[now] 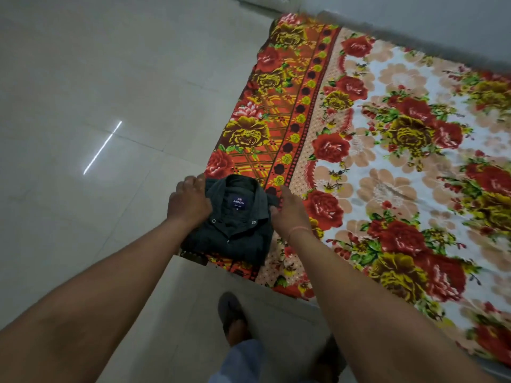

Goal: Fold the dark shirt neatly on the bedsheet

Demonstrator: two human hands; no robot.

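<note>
The dark shirt [235, 233] lies folded into a compact rectangle on the near left corner of the floral bedsheet [387, 167]. Its collar faces up and a blue label shows inside the neck. My left hand [188, 203] rests on the shirt's left shoulder, fingers lying over the edge by the collar. My right hand [287, 214] lies against the shirt's right side; its thumb touches the collar tip and its fingers point straight along the sheet. Neither hand plainly grips the cloth.
The bedsheet spreads far to the right and back, up to a grey wall. Pale glossy floor tiles [83, 106] fill the left side. My foot in a dark sandal [232, 316] stands on the floor just before the sheet's near edge.
</note>
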